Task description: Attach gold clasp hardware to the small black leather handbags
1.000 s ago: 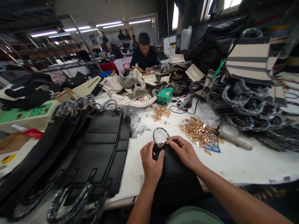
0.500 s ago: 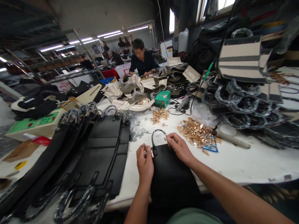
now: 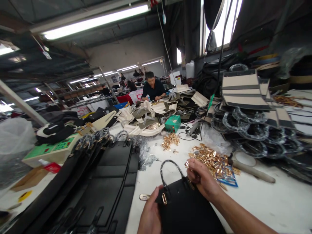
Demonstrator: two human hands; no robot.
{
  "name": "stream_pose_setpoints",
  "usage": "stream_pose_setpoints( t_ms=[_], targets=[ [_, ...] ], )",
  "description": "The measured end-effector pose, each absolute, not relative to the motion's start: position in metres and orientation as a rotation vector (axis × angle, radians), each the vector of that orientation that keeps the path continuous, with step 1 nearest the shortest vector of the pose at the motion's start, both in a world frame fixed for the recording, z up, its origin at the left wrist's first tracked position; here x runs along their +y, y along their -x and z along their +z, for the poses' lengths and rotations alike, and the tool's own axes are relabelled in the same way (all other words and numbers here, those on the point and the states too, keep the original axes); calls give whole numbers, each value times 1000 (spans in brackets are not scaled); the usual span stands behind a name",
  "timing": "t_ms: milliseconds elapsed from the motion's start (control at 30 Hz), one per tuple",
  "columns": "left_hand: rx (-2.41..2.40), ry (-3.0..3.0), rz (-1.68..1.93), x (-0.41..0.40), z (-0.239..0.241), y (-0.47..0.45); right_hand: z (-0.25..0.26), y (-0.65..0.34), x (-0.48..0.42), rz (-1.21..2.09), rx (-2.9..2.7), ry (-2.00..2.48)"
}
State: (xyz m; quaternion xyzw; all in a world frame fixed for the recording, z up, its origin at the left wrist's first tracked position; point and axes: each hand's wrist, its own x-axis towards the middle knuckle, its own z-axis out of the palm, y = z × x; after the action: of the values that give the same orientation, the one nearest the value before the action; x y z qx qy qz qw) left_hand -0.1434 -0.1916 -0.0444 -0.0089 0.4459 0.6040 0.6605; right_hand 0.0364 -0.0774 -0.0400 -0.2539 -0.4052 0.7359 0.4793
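Stack left, gold fittings [image 3: 207, 156] right on worktop [image 3: 258, 200]. Bag [image 3: 188, 209] near centre: black, arched handle [image 3: 170, 161], gold loop [image 3: 164, 198]. Left hand [image 3: 150, 216] grips its left edge; right hand [image 3: 204, 180] pinches clip [image 3: 187, 164].

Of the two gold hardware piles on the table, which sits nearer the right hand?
The larger pile, just beyond the right hand. The smaller pile lies farther off, near the green box.
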Motion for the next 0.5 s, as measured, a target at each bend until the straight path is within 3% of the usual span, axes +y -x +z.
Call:
stream_pose_setpoints(
  t_ms=[167,500],
  targets=[
    [927,2,1366,-193,-49,126,-34,-61,-67,1753,-1213,713],
    [811,56,1174,-175,-60,122,25,-113,-73,1499,-2334,817]
  ],
)
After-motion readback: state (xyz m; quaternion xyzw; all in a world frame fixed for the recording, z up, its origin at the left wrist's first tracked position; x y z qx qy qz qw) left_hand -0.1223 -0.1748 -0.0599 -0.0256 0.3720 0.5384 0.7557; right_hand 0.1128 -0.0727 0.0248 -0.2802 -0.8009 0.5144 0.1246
